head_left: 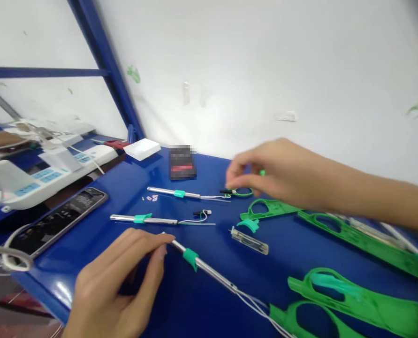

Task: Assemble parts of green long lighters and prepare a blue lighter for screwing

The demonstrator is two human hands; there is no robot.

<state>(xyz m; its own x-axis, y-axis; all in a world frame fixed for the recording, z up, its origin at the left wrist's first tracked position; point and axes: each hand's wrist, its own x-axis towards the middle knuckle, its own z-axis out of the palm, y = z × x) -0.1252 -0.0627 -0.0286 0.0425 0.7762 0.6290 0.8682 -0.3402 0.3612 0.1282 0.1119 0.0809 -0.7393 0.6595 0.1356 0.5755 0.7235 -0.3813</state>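
Observation:
My left hand pinches the near-left end of a thin metal tube with a green tape band. White wires trail from the tube's other end. Two similar tubes lie beyond it: one tube with a small black-and-white connector on its wires, another tube farther back. My right hand is curled, finger and thumb together, just above a black connector and a green plastic loop. Whether it grips anything is hidden. A clear plastic piece lies between the hands.
Green plastic casings with oval openings spread along the right, near a teal tape scrap. A phone, a power strip with cables and a white box stand left. A dark packet lies near the wall.

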